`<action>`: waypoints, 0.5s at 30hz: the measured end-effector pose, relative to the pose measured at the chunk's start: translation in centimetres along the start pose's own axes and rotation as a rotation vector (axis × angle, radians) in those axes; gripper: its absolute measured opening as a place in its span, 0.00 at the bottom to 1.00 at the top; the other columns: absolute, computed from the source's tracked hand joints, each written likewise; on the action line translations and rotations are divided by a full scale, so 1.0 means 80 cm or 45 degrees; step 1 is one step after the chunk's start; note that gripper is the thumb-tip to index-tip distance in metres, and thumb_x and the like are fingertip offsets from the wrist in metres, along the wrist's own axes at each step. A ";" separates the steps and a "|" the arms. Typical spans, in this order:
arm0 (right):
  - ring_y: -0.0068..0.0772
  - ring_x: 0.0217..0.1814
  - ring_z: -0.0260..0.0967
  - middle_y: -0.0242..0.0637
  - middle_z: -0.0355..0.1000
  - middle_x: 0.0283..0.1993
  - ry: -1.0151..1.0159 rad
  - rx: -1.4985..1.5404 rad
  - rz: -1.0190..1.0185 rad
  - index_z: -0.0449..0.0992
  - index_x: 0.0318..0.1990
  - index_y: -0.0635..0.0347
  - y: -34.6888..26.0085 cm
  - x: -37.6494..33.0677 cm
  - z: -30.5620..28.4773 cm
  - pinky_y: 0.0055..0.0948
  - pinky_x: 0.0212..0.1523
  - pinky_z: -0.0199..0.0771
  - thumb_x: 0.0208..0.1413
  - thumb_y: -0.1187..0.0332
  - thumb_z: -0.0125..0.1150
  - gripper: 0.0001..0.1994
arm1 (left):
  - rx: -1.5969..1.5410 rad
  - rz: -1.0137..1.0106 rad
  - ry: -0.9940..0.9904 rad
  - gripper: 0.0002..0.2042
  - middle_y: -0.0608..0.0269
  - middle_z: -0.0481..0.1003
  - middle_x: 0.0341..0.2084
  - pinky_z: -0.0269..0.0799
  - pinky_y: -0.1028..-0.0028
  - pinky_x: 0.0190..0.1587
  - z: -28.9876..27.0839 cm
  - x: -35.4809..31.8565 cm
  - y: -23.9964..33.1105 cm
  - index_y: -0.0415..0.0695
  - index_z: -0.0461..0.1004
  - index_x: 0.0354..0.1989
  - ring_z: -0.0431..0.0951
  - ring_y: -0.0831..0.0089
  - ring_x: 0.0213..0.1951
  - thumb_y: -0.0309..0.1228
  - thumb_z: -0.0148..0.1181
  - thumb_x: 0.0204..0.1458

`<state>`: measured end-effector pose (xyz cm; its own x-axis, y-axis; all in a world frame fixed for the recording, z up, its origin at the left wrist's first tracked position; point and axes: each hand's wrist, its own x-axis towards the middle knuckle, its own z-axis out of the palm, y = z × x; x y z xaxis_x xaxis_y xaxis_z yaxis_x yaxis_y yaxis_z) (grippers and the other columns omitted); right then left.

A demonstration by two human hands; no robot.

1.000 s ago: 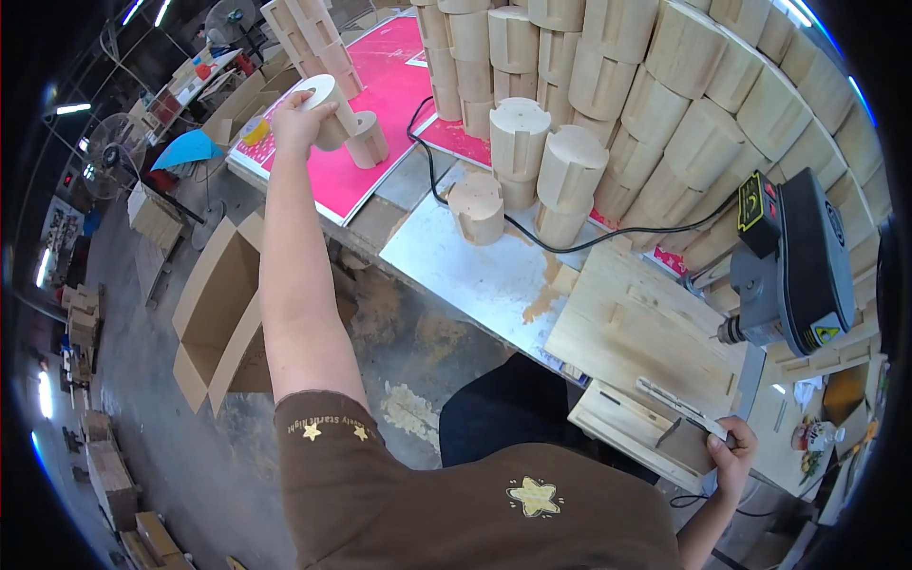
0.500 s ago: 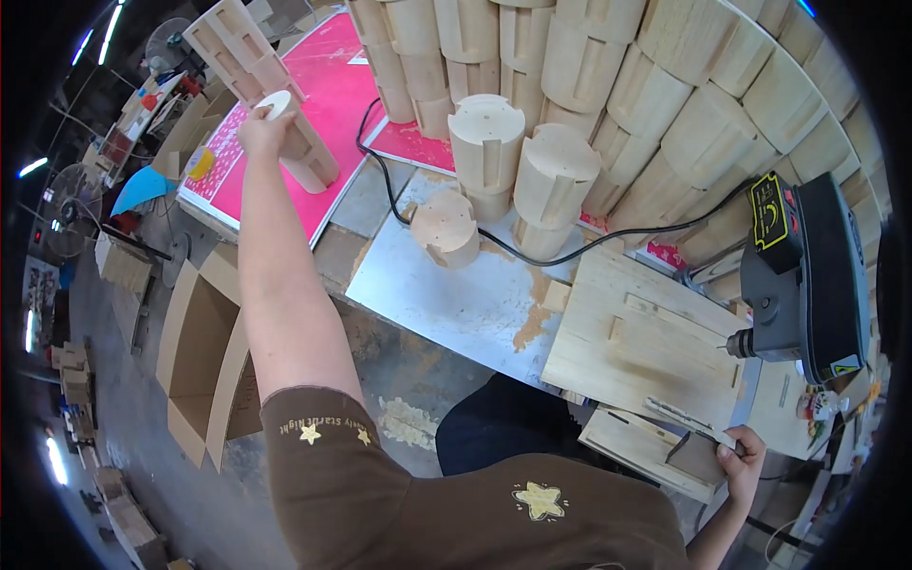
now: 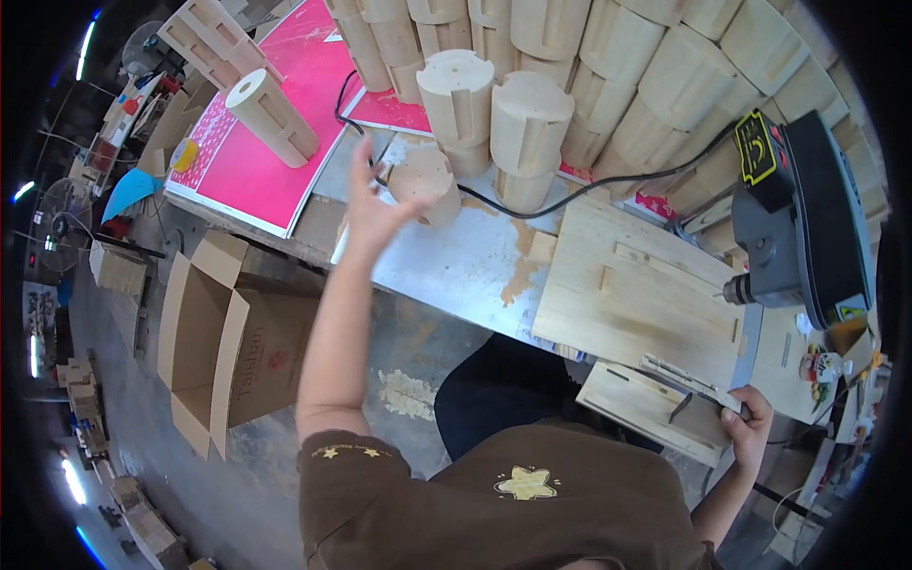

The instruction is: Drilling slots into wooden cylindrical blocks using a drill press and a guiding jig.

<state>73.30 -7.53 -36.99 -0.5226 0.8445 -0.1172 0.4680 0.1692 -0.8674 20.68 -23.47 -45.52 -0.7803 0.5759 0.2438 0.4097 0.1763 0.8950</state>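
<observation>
My left hand reaches over the table with thumb and fingers spread around the near-left side of a short round wooden block; I cannot tell whether it touches. Two taller notched wooden cylinders stand just behind the block. At the lower right, my right hand is closed on the edge of a dark flat plate, beside a narrow metal strip on a wooden jig. Upright on the pink sheet stands a slotted wooden cylinder with a hole in its top.
A drill press stands at the right over a wooden board. Its black cable crosses the table. Stacked wooden cylinders form a wall behind. An open cardboard box sits on the floor at the left.
My left hand has let go of the slotted cylinder on the pink sheet and moved right, toward the short block. My right hand stays at the plate. The whole view has shifted slightly.
</observation>
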 end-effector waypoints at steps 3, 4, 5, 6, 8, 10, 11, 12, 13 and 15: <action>0.17 0.26 0.57 0.27 0.64 0.25 -0.022 -0.011 -0.090 0.72 0.29 0.65 0.000 -0.003 -0.008 0.18 0.27 0.52 0.41 0.59 0.68 0.17 | -0.008 0.148 0.139 0.51 0.50 0.56 0.58 0.61 0.66 0.57 0.046 -0.030 -0.034 0.43 0.45 0.63 0.62 0.62 0.57 0.31 0.75 0.30; 0.17 0.26 0.57 0.27 0.64 0.25 -0.018 -0.009 -0.093 0.72 0.29 0.65 0.001 -0.005 -0.011 0.18 0.27 0.52 0.41 0.59 0.68 0.17 | -0.008 0.153 0.139 0.51 0.50 0.56 0.58 0.61 0.66 0.57 0.058 -0.033 -0.042 0.43 0.45 0.63 0.62 0.62 0.57 0.31 0.75 0.30; 0.18 0.27 0.57 0.27 0.64 0.25 -0.022 0.032 -0.098 0.72 0.29 0.65 0.001 -0.008 -0.012 0.18 0.27 0.52 0.41 0.59 0.67 0.17 | -0.185 0.047 0.219 0.51 0.50 0.57 0.58 0.61 0.66 0.56 0.067 -0.034 -0.045 0.43 0.45 0.63 0.63 0.61 0.56 0.31 0.75 0.29; 0.18 0.27 0.57 0.27 0.64 0.25 -0.025 0.074 -0.103 0.72 0.29 0.65 0.001 -0.011 -0.015 0.18 0.27 0.53 0.41 0.60 0.67 0.17 | -0.362 -0.058 0.298 0.51 0.50 0.58 0.57 0.61 0.65 0.56 0.074 -0.034 -0.048 0.42 0.45 0.62 0.64 0.60 0.55 0.31 0.75 0.28; 0.18 0.27 0.57 0.27 0.64 0.25 0.007 0.077 -0.130 0.72 0.29 0.65 0.010 -0.019 -0.021 0.18 0.28 0.53 0.42 0.60 0.67 0.17 | -0.257 -0.045 0.348 0.50 0.51 0.60 0.55 0.61 0.65 0.56 0.085 -0.034 -0.041 0.42 0.46 0.61 0.64 0.61 0.55 0.30 0.74 0.29; 0.18 0.27 0.57 0.26 0.63 0.25 0.037 0.086 -0.159 0.72 0.29 0.65 0.015 -0.026 -0.026 0.18 0.28 0.53 0.42 0.60 0.67 0.16 | -0.147 -0.029 0.401 0.49 0.52 0.62 0.53 0.61 0.65 0.56 0.093 -0.036 -0.029 0.42 0.46 0.60 0.64 0.62 0.54 0.29 0.74 0.29; 0.18 0.27 0.57 0.27 0.63 0.25 0.044 0.068 -0.182 0.72 0.29 0.65 0.015 -0.029 -0.029 0.18 0.28 0.53 0.42 0.59 0.67 0.17 | -0.104 -0.106 0.468 0.47 0.53 0.63 0.51 0.62 0.66 0.55 0.097 -0.040 -0.020 0.41 0.48 0.59 0.64 0.62 0.54 0.29 0.73 0.29; 0.19 0.27 0.57 0.27 0.63 0.25 0.051 0.048 -0.205 0.72 0.29 0.65 0.017 -0.032 -0.032 0.18 0.29 0.54 0.43 0.59 0.66 0.17 | -0.062 -0.185 0.537 0.45 0.53 0.63 0.50 0.62 0.66 0.54 0.098 -0.045 -0.013 0.40 0.50 0.58 0.64 0.63 0.53 0.30 0.73 0.29; 0.19 0.27 0.57 0.27 0.63 0.25 0.061 0.053 -0.210 0.72 0.29 0.65 0.020 -0.036 -0.036 0.18 0.29 0.54 0.43 0.59 0.66 0.17 | -0.065 -0.173 0.534 0.45 0.53 0.63 0.50 0.62 0.66 0.54 0.098 -0.052 -0.010 0.40 0.50 0.58 0.64 0.63 0.53 0.30 0.73 0.29; 0.22 0.29 0.58 0.30 0.64 0.26 0.109 -0.019 -0.301 0.72 0.30 0.66 0.030 -0.044 -0.045 0.20 0.32 0.57 0.41 0.61 0.66 0.16 | -0.323 -0.042 0.611 0.45 0.57 0.65 0.48 0.65 0.66 0.52 0.096 -0.073 -0.007 0.40 0.53 0.57 0.67 0.65 0.51 0.30 0.73 0.27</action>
<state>78.86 -8.29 -36.94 -0.5567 0.8205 0.1301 0.3507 0.3741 -0.8585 28.65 -20.81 -50.32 -0.9431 0.1341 0.3042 0.3009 -0.0444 0.9526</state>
